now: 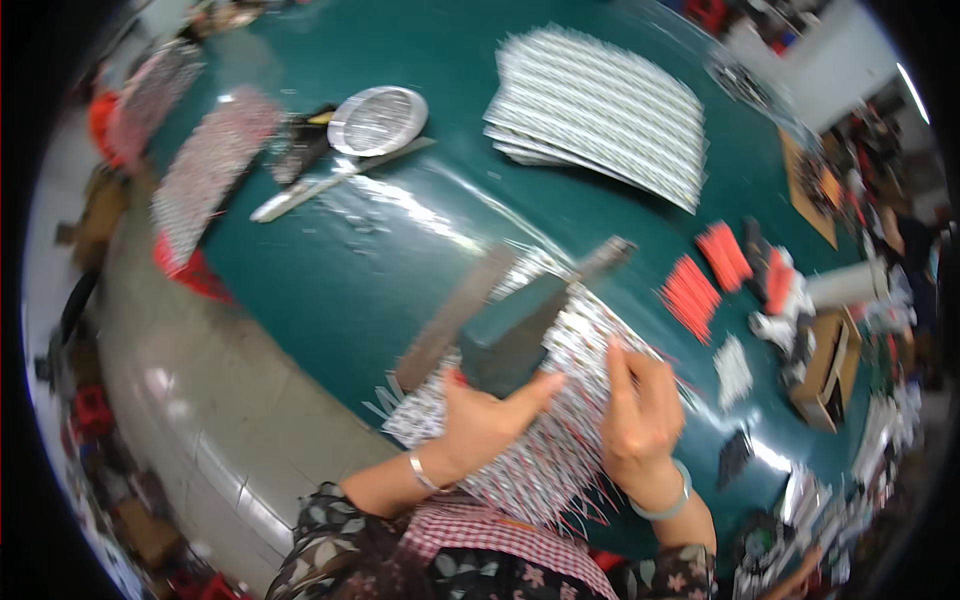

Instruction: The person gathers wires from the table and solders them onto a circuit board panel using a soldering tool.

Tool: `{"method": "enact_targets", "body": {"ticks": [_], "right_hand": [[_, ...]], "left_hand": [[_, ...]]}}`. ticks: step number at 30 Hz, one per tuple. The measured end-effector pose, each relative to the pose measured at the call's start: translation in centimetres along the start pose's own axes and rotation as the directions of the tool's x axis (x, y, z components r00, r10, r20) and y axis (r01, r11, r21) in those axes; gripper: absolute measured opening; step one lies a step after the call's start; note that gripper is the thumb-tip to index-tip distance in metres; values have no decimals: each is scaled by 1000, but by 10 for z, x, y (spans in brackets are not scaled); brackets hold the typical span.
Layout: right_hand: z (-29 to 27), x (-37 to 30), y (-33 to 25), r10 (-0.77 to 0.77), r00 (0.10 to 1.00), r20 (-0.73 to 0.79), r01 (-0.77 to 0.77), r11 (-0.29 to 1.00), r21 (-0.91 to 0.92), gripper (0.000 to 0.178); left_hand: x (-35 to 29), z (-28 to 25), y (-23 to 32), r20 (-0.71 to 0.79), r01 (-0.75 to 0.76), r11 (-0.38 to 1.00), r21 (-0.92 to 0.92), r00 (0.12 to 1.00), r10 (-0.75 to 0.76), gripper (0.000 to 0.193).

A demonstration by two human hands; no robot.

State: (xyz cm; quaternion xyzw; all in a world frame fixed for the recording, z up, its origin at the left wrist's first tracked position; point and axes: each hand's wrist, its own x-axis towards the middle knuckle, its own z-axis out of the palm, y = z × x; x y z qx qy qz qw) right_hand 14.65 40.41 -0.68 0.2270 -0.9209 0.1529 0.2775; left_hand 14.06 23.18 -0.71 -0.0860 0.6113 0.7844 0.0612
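Observation:
A white panel (590, 335) covered in rows of small parts lies before me, with thin red and white wires trailing from its near edge. Across it rest a dark flat bar (455, 318) and a blurred dark teal block (512, 335) with a stubby handle toward the far right. My left hand (485, 428) lies on the panel, thumb and forefinger spread on either side of the block's near end. Over the panel's right part, my right hand (642, 415) has thumb and forefinger pinched together. Whatever sits between those fingertips is too small to make out.
A stack of similar white panels (600, 110) lies at the far side of the green table (330, 300). Left of it are a round strainer-like dish (378, 122) and a pale stick (320, 188). Red wire bundles (690, 298), white pieces (732, 372) and a cardboard box (828, 370) sit right.

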Motion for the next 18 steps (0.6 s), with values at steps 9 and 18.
{"method": "enact_targets", "body": {"ticks": [9, 18], "right_hand": [[3, -1, -1, 242, 965, -103, -245, 970, -17, 46], [9, 10, -38, 282, 944, 171, -330, 821, 465, 28]], "left_hand": [[5, -30, -3, 14, -118, 993, -25, 993, 118, 28], [10, -32, -17, 211, -122, 992, -45, 969, 129, 47]]}}
